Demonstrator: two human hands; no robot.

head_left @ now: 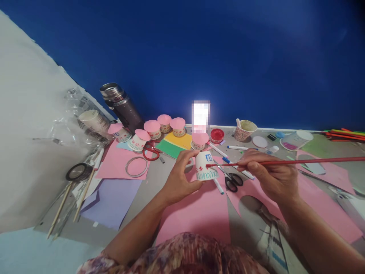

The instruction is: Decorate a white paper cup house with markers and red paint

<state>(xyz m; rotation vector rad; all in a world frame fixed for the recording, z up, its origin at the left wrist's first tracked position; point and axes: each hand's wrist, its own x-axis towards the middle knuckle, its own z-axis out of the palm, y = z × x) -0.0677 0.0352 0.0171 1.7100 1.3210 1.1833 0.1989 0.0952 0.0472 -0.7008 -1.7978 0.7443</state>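
Observation:
My left hand [180, 174] grips a white paper cup [203, 167] turned upside down, thumb and fingers around its side. The cup bears a blue window, red flower marks and green grass strokes along its rim. Between the fingers of my right hand [272, 175] is a long red paintbrush [302, 161], its tip touching the cup's wall near the red marks. Black-handled scissors [233, 180] lie just right of the cup, beside a blue marker [242, 170]. Behind stands an open pot of red paint [217, 135].
Several decorated cups with pink paper roofs [152, 129] stand at the back. A dark thermos [122, 104], stacked paper cups [92, 121] and black tape [77, 172] are at left. A patterned cup [245, 130] and a tipped cup [298, 140] stand right. Pink paper [196, 217] covers the front.

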